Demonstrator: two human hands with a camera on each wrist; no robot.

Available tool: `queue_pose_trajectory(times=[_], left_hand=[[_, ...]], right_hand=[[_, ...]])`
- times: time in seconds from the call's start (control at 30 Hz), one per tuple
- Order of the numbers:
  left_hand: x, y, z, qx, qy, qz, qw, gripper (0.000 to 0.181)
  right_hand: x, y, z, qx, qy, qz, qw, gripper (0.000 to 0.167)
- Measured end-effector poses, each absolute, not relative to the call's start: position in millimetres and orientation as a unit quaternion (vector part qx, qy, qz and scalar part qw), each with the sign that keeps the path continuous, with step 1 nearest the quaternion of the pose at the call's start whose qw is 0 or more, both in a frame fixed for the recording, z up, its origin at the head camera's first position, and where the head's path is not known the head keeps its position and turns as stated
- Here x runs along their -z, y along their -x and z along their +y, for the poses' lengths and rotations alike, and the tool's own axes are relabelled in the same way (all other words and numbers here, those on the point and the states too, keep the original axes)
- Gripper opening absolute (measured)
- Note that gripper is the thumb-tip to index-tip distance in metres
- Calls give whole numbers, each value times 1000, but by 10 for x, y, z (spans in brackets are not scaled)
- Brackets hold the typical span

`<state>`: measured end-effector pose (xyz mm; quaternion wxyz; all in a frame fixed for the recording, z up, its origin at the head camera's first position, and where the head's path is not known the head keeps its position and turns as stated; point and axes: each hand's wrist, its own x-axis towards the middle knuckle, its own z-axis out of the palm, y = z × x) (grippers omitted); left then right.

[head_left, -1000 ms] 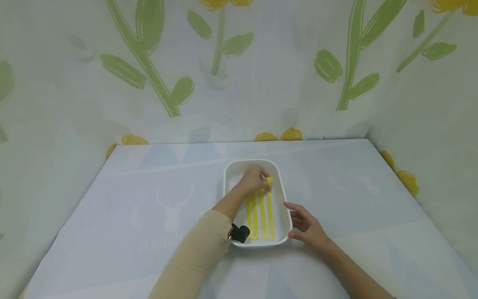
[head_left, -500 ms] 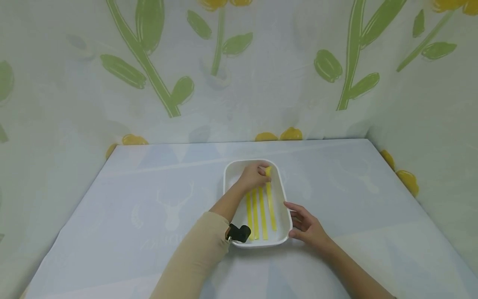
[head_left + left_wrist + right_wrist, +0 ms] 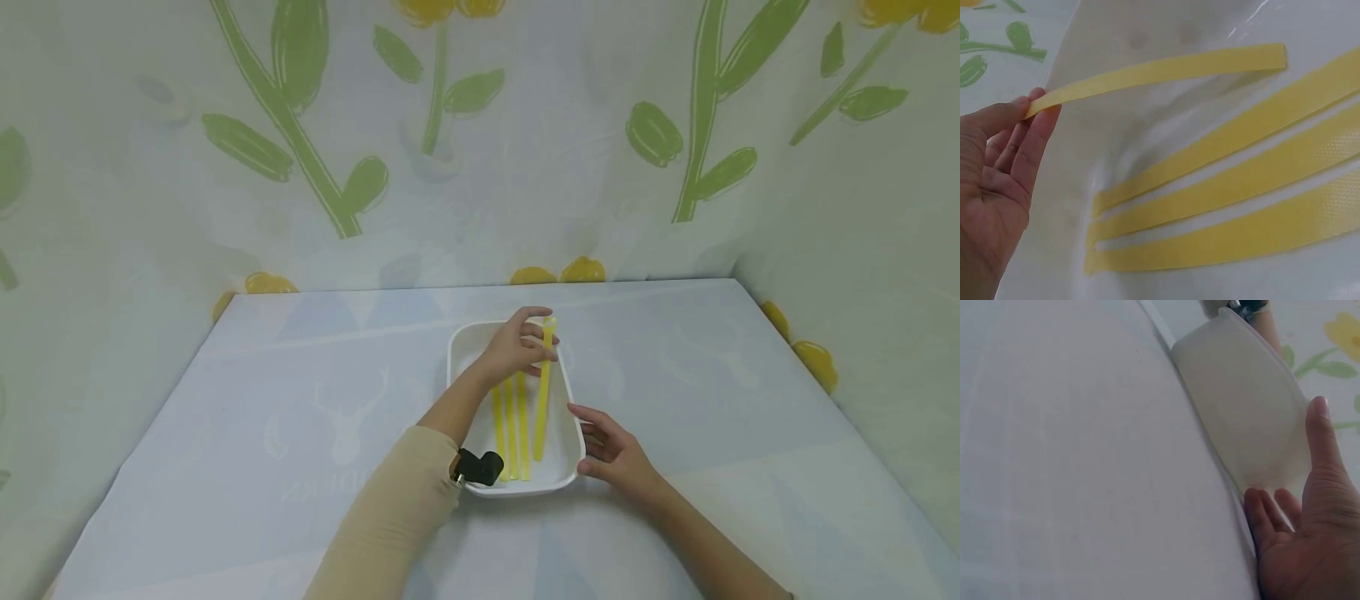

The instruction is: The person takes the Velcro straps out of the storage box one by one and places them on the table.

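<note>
My left hand (image 3: 517,346) pinches one end of a flat yellow strip (image 3: 543,408) between thumb and fingertips, over the far right part of a white tray (image 3: 525,493). In the left wrist view the held strip (image 3: 1166,69) hangs out lengthwise with a slight bend, its far end lifted off the tray floor. Three more yellow strips (image 3: 1229,184) lie side by side in the tray. My right hand (image 3: 618,454) rests against the tray's right side. In the right wrist view its thumb is straight near the rim and its fingertips touch the outer wall (image 3: 1247,412).
Underneath is a table with a pale patterned cloth (image 3: 247,467). Behind and at the sides hang curtains (image 3: 525,183) printed with green stems and yellow flowers. A small black device (image 3: 480,467) on my left wrist hangs over the tray's near left corner.
My left hand has lifted the rightmost strip off the tray floor and drawn it up and away from me, towards the far rim. My right hand has stayed at the tray's side.
</note>
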<state>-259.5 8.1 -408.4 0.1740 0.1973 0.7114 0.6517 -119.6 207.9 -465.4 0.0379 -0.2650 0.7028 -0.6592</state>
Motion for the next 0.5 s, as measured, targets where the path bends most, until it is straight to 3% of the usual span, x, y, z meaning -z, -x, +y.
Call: queue_pose_trajectory(times=[0.2,0.5], left_hand=[[4032,2582,0,-627,-231,722,181,42],[3875,2565,-123,-661,-250,682,187,65]], right_hand=[[4656,1206,2053,656,254,709,49,64],[4667,1231,2052,665,282,690,49,65]])
